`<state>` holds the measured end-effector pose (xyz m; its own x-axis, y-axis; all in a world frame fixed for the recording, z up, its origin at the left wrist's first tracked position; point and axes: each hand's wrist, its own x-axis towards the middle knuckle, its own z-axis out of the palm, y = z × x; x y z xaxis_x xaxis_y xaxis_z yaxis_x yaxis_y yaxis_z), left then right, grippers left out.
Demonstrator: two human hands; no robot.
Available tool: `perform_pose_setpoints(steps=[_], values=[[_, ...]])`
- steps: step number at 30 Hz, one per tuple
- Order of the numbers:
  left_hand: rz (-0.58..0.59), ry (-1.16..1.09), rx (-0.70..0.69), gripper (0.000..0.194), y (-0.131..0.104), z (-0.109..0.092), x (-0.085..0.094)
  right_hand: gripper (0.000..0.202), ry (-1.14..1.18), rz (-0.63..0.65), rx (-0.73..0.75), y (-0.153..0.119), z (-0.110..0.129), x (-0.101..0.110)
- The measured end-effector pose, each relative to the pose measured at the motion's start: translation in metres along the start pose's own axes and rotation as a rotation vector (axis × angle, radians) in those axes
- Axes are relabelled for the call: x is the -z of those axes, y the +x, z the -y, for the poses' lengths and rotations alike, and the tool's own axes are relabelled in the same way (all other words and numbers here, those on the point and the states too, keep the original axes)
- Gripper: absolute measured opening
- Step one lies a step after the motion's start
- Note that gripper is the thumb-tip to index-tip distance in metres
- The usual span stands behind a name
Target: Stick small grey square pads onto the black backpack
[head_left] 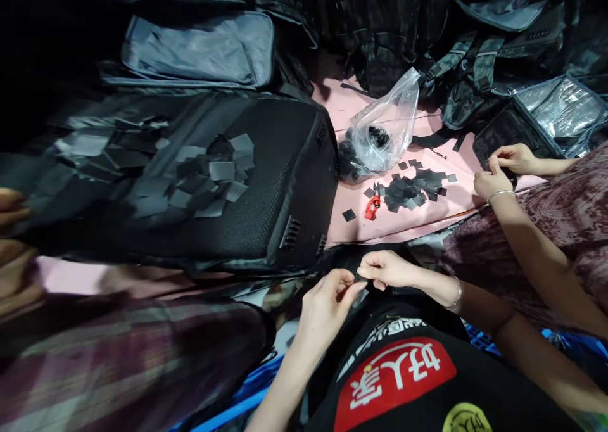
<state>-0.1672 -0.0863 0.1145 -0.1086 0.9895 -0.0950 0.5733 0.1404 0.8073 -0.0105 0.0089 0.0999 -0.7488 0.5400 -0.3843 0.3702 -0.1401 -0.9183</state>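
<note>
Above my lap, my left hand (pixel 330 299) and my right hand (pixel 392 270) meet fingertip to fingertip. Both pinch a small dark piece (pixel 360 279), mostly covered by the fingers. Beyond them on the pink tabletop (pixel 344 232) lies a loose pile of small black squares (pixel 413 190). A single black square (pixel 349 215) lies apart at the left. Beside the pile is a small red-handled tool (pixel 372 208), apparently thread snips. Behind it stands a clear plastic bag (pixel 392 131) with dark contents.
A large black backpack (pixel 270 185) lies at the left with larger dark squares (pixel 221 172) on it. More bags (pixel 199 49) line the back. A co-worker's hands (pixel 498 172) are at the right; another person's blurred hand (pixel 14 261) is at the left edge.
</note>
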Motion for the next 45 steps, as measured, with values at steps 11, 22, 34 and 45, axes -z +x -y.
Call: perform_pose_setpoints(steps=[11,22,34,45], values=[[-0.007,-0.278,0.03,0.01,0.005,0.002,-0.006,0.037,0.153,0.201,0.033,-0.004,-0.005,0.012],[-0.275,-0.261,0.041,0.012,0.011,-0.009,-0.008,0.032,0.236,-0.137,0.117,0.002,-0.004,0.003],[-0.291,-0.063,-0.155,0.019,0.017,-0.006,-0.02,0.031,0.464,-0.113,0.104,0.005,0.002,0.0],[-0.513,-0.751,0.325,0.026,0.041,0.015,0.003,0.019,0.302,-0.359,0.104,-0.014,-0.005,0.013]])
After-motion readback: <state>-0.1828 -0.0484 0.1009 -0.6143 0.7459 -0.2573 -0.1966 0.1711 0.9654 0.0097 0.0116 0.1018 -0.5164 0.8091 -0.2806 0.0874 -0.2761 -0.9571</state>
